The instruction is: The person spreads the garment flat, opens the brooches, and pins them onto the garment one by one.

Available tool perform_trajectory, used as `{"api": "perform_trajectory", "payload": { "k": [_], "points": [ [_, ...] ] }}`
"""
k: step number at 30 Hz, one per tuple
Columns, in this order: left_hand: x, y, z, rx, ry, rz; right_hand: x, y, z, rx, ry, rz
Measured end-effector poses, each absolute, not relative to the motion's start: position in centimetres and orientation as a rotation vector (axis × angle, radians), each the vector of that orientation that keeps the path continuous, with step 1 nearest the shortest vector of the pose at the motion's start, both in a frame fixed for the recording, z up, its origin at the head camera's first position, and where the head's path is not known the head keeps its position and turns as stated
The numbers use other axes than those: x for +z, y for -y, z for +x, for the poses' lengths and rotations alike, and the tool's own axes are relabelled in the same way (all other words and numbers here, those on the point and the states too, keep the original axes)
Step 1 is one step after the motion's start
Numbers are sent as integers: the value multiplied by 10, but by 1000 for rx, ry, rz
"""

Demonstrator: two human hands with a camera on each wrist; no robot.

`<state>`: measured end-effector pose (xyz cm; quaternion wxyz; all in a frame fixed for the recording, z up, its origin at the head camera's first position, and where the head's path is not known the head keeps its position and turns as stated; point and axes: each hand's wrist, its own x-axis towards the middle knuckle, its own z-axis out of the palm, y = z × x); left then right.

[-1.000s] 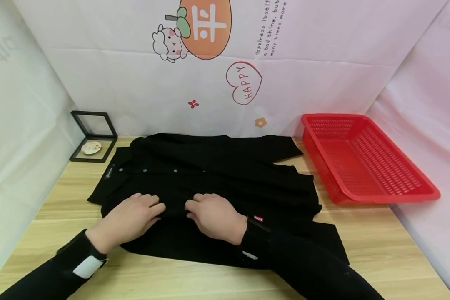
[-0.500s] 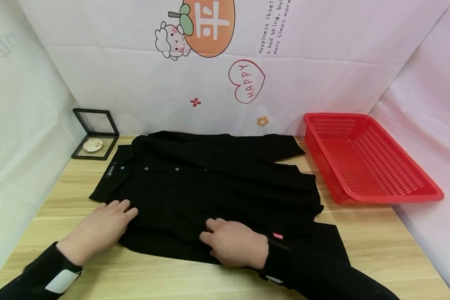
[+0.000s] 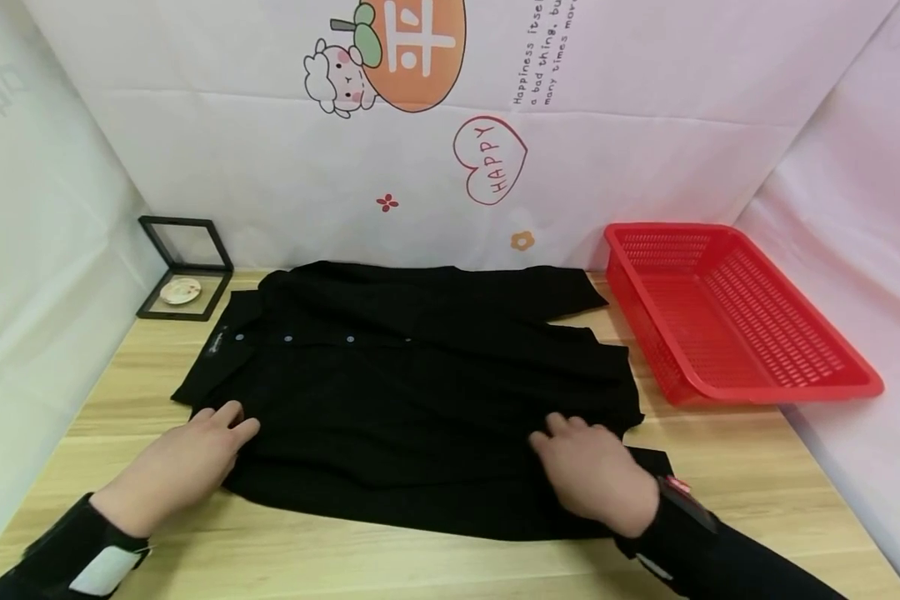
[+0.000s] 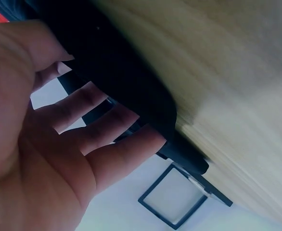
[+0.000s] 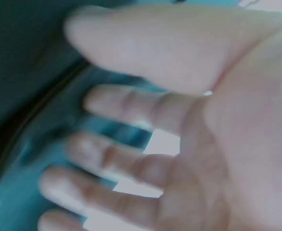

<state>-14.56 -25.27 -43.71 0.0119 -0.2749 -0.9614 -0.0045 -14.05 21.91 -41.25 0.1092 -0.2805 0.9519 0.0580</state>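
A black button-up shirt (image 3: 390,408) lies spread sideways on the table, its collar to the left and a row of small buttons across it. My left hand (image 3: 187,458) is at the shirt's near left edge; in the left wrist view its loosely bent fingers (image 4: 124,159) meet the dark cloth without closing round it. Over the lower right part of the shirt is my right hand (image 3: 596,475). The blurred right wrist view shows its fingers (image 5: 126,159) spread and nothing held between them.
A red plastic basket (image 3: 675,350) stands at the right, close to the shirt's hem. In the back left corner is a black-framed display case (image 3: 176,315) with a small round pale item (image 3: 181,291). White printed cloth (image 3: 270,183) walls the wooden table (image 3: 330,558).
My hands have moved apart from the shirt's middle: the left to its near left edge, the right along the cloth toward the hem. The near part of the shirt lies flatter.
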Motion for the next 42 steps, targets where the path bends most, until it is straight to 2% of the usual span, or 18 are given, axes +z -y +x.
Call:
{"api": "perform_trajectory", "payload": {
  "k": [4,13,20,26,35,42],
  "points": [
    [-434,251,-144,22,2977,-879,-412,-243,-143,184,-2758,-708],
    [-432,231,-144,-32,2702,-1191,-419,-267,-143,205,-2753,-803],
    [-432,223,-145,-68,2646,-1212,-422,-282,-145,199,-2806,-873],
    [-432,202,-147,-102,2626,-1341,-420,-291,-148,204,-2797,-890],
    [-432,159,-144,69,2652,-1384,-421,-302,-156,144,-2789,-955],
    [-435,149,-142,183,2713,-1361,-416,-308,-159,63,-2877,-1036]
  ]
}}
